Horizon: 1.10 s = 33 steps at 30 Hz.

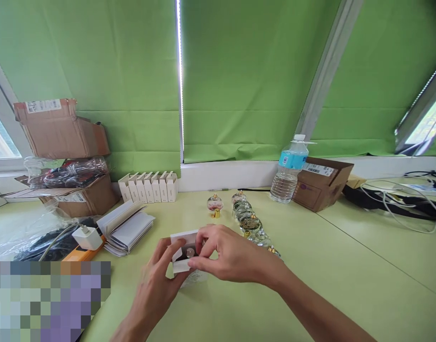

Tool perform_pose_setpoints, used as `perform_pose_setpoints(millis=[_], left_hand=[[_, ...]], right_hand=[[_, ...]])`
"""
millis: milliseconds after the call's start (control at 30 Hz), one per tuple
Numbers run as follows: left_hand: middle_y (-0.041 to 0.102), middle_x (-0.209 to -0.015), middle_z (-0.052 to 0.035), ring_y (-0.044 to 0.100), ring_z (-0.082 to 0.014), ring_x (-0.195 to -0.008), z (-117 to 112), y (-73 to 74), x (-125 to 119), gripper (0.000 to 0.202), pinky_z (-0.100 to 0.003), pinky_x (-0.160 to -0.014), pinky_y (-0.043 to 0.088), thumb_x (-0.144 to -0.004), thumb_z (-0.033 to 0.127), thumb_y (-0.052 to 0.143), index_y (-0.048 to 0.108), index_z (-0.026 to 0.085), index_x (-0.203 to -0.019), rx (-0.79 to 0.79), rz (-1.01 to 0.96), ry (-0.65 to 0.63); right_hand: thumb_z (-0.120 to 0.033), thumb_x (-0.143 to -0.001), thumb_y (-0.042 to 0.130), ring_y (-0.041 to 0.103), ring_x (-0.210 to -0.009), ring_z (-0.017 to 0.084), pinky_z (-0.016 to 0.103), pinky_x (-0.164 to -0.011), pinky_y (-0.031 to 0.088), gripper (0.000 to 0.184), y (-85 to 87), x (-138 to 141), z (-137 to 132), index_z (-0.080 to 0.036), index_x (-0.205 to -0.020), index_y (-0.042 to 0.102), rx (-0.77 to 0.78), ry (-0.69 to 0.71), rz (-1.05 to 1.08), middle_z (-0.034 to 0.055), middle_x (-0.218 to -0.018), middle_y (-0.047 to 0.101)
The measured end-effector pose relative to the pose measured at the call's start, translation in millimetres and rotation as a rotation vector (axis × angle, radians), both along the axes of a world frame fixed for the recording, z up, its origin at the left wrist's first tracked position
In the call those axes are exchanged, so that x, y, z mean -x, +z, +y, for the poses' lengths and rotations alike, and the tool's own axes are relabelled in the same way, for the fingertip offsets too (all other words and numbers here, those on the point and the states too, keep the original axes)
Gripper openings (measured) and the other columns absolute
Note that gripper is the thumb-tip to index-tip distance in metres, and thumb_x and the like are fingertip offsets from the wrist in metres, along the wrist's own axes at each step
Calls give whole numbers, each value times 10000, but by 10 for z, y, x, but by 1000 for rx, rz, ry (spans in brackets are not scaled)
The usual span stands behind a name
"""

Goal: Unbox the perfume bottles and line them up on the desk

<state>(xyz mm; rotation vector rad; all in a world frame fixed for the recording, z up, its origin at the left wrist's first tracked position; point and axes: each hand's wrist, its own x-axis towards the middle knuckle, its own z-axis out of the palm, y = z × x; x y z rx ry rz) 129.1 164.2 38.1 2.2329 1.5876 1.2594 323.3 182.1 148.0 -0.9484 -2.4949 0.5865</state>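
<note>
A small white box (182,267) with its top flaps up is in front of me, its opening facing me. Inside the dark opening shows a round, clear piece (190,252). My left hand (159,266) is closed around the box's left side, fingers at the rim. At the right edge, my right hand (218,251) has thumb and curled fingers pressed to a flap. Beyond the hands stands a round glass bottle (214,203) with pinkish contents, a gold cap (217,214) in front of it. A row of similar glass bottles (250,223) runs toward my right forearm.
Several upright white boxes (150,188) line the back of the table. Flattened white cartons (127,232) lie left, near a white charger (87,237) on an orange item. Cardboard boxes (57,130) are stacked far left. A water bottle (287,173) stands by another cardboard box (316,187).
</note>
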Motion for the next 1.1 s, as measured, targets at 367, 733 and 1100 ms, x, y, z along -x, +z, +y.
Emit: perform_pose_setpoints(millis=[367, 733, 1100], left_hand=[[513, -1157, -30, 589, -163, -968, 16, 67, 52, 275, -284, -798, 516, -803, 374, 640, 543, 281, -1043, 25, -59, -43], [493, -694, 60, 469, -97, -662, 81, 108, 161, 391, -219, -633, 464, -746, 468, 673, 376, 215, -723, 233, -236, -84], [688, -906, 20, 664, -174, -805, 57, 118, 68, 890, -359, -820, 501, -664, 341, 750, 189, 289, -1353, 410, -610, -101]], right_hand=[[-347, -945, 421, 493, -657, 107, 231, -590, 338, 357, -41, -29, 104, -160, -720, 626, -49, -40, 25, 6, -713, 603], [-439, -833, 583, 362, -511, 76, 230, -479, 230, 319, -61, -167, 247, -168, -699, 685, 114, -61, -66, -36, -567, 508], [-255, -855, 537, 548, -701, 143, 232, -605, 327, 223, -10, -80, 36, -220, -999, 704, -59, -151, -121, 37, -834, 677]])
